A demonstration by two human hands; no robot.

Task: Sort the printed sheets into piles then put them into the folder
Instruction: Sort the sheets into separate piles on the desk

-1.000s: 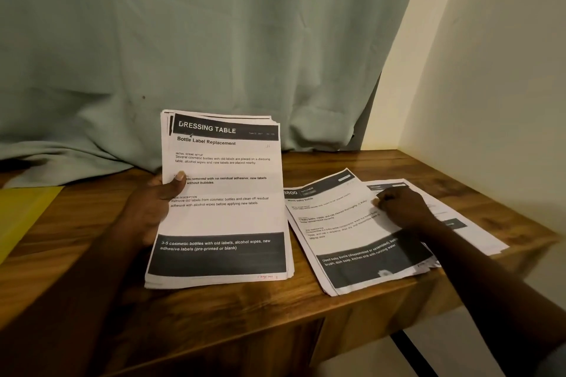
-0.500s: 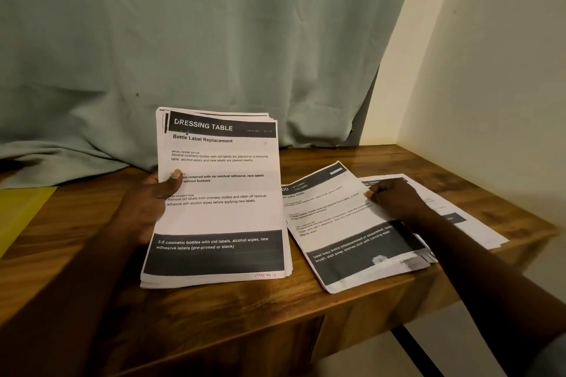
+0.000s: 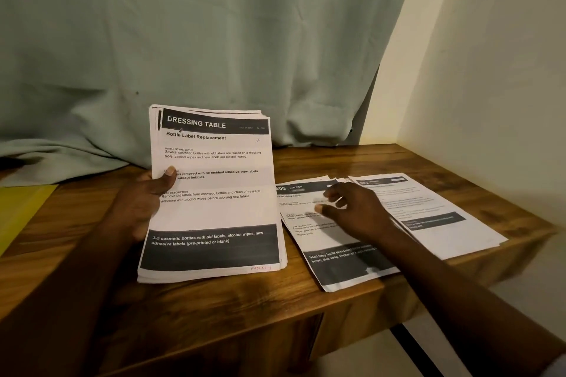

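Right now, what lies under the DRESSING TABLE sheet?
More printed sheets, only their edges showing. Their print is covered, and so are the fingers of the left hand.

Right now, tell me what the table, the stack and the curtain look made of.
Table: wood or wood-look veneer, semi-glossy; streaked brown grain with soft highlights.
Stack: plain matte office paper; thin fanned edges, black print.
Curtain: pale green cloth, likely woven, matte; hangs in soft folds.

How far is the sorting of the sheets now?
Done: two piles of printed white sheets lie on the wooden table. In hand: the left hand grips the thick unsorted stack; the right hand is open over the middle pile. Left: sorting that stack, filling the yellow folder.
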